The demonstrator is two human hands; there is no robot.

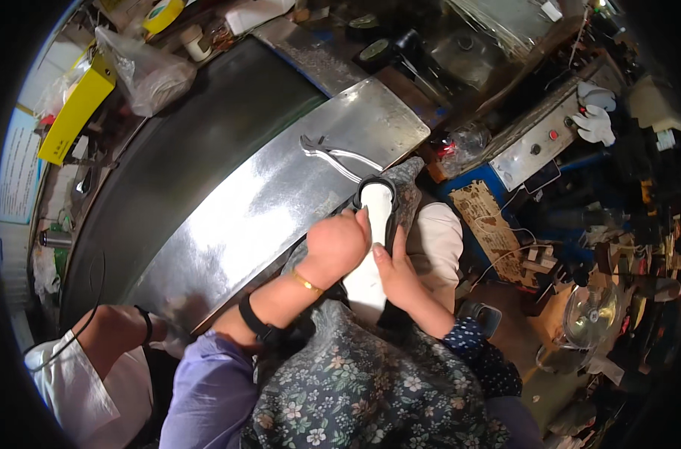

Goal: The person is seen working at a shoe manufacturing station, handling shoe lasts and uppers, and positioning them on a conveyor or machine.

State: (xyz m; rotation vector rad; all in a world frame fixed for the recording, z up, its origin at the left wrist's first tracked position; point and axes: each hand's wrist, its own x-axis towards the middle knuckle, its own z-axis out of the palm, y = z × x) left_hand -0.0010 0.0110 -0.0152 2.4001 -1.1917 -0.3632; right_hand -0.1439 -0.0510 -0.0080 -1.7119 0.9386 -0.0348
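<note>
Above my lap I hold a narrow white piece (378, 213) with a raised dark rim curving round its far end; its exact kind is not clear. My left hand (339, 243) is closed at its left side, thumb and fingertips pressed against it. On the opposite side my right hand (400, 277) grips it, the thumb laid along the white face and the fingers partly hidden behind. Just beyond, a pair of metal pliers (340, 157) lies on the shiny metal plate (243, 194), handles pointing toward the piece.
A dark belt-like surface (198, 112) runs beyond the metal plate. To the left rests another person's arm (108, 333). A control panel (538, 146) with buttons and a white glove (596, 124) stand at the right, near a fan (591, 314). Far left is a yellow box (78, 108).
</note>
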